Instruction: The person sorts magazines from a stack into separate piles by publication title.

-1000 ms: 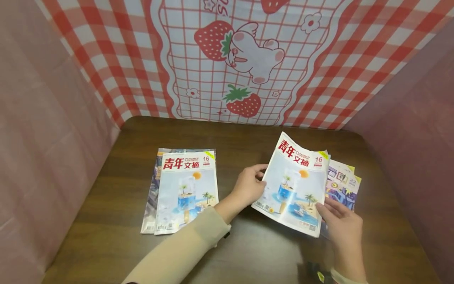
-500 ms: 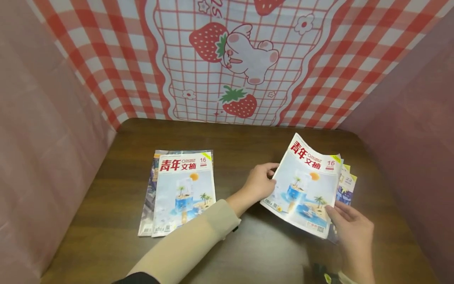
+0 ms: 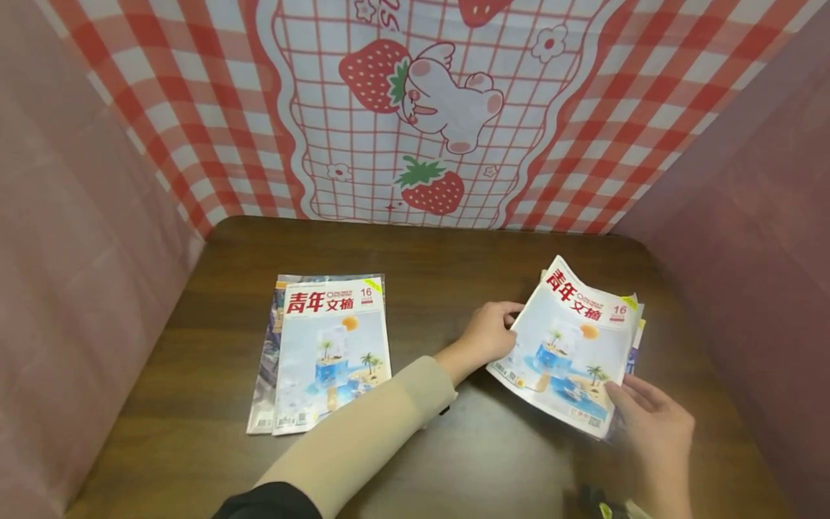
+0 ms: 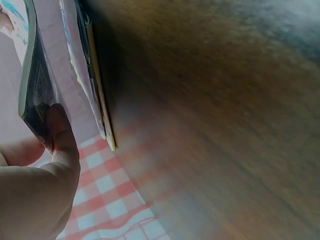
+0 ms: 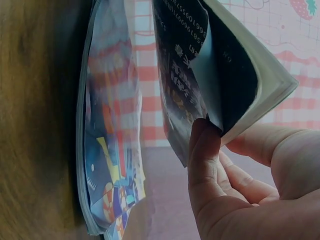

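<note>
A white magazine [image 3: 563, 353] with a blue seaside cover and red title is held up by both hands, its cover bowed. My left hand [image 3: 488, 333] pinches its left edge between thumb and fingers. At the lower right corner, my right hand [image 3: 660, 425] grips the pages and the dark back cover [image 5: 182, 75]. Beneath it, apart from it, lie magazines with a colourful top cover [image 5: 112, 150]; in the head view they are mostly hidden. In the left wrist view their edges [image 4: 95, 85] rest on the table.
On the table [image 3: 441, 259], a matching seaside magazine [image 3: 332, 353] lies to the left over a darker magazine [image 3: 264, 382]. A red checked cloth [image 3: 214, 108] hangs behind the table. Pink cloth walls [image 3: 78, 252] stand at both sides.
Both hands have carried the magazine right and slightly toward the near side, over the magazines there, which it now hides more. The left pile stays put; the view has shifted slightly.
</note>
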A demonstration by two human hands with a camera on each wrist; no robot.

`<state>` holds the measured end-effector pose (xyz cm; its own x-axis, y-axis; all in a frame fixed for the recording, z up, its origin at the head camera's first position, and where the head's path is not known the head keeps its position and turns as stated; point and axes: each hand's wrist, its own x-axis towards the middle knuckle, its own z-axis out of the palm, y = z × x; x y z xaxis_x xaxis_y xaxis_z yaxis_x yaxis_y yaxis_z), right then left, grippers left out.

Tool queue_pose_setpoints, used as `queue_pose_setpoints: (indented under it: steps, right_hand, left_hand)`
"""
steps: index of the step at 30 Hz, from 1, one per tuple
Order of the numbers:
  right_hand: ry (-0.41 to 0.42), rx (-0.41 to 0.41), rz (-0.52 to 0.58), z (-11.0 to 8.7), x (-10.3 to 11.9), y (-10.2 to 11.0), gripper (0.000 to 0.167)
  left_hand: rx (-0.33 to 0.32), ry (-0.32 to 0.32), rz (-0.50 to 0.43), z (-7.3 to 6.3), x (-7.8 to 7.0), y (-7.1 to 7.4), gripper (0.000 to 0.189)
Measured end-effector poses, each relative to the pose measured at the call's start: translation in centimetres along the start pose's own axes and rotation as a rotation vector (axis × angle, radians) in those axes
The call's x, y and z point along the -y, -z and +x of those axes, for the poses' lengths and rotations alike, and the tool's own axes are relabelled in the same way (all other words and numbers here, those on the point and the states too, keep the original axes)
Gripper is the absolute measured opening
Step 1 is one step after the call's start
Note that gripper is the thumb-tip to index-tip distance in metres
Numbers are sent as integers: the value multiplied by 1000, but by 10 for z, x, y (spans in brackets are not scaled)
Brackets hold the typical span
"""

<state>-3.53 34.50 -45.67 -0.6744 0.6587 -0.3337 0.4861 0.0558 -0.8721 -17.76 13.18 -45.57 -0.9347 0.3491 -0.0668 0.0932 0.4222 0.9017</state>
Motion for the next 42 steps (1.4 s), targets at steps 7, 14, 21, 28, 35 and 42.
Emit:
queue_pose_setpoints:
  steps: [7,14,21,28,35,42]
  right_hand:
    - [16,-8,40,5,-6,6,70]
    - [3,-24,-3,10,-10,12,70]
    - [-46,-36,-27,12,-14,18,74]
    - [-59,-33,-75,12,-19,23,76]
    - [-63,-40,-77,16,-22,25,77]
    - [-20,-47,-96,17,-22,23,73]
  left_hand:
    - [24,-5,57,10,-3,-12,59]
    - [54,13,103,15,-6,-22,59]
    - [101,19,146,19,-9,-31,61]
    - [122,-49,294,24,-8,-41,58]
    - [136,-39,313,29,-6,-46,53]
    - [115,-46,269,29,-6,-43,58]
